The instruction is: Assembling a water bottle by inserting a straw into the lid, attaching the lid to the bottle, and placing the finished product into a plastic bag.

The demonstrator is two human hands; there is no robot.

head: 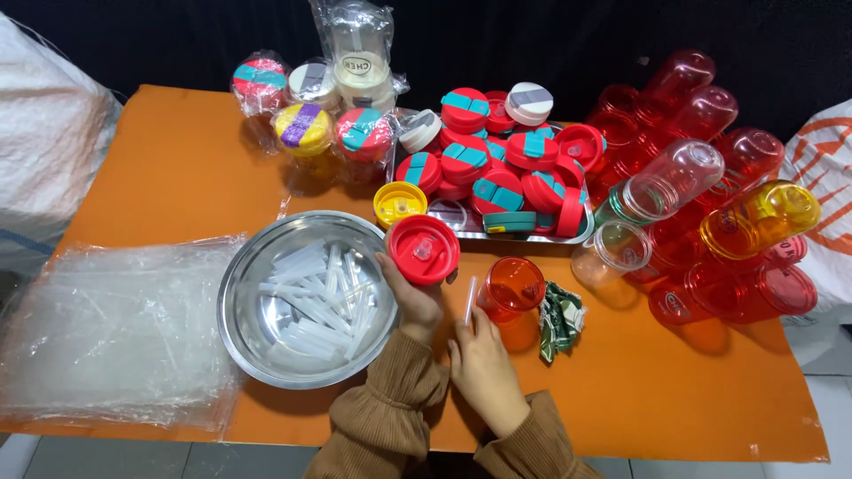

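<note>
The left hand [415, 302] is holding a round red lid [423, 249] up on edge, its grip closing around the lid's lower rim with the fingers curling over the left side, so the lid's inner face is turning toward the camera. The right hand [484, 365] is pinching a thin clear straw [469, 302] between thumb and fingertips, its grip nearly shut on the straw's lower end, with the straw standing almost upright just beside the lid at about 4 o'clock from it. A red tumbler [515, 288] is standing on the orange bench [169, 168] just at 3 o'clock of the straw, and a crumpled green-and-white wrapper [560, 321] is lying beside it. A steel bowl [244, 266] holding more clear straws is sitting at 9 o'clock of the left hand, with a stack of clear plastic bags [115, 333] farther that way. At 12 o'clock a tray [461, 226] is carrying a heap of red lids, a yellow lid [399, 202] is resting near it, and red and clear tumblers [701, 177] are piling up at 2 o'clock.
</note>
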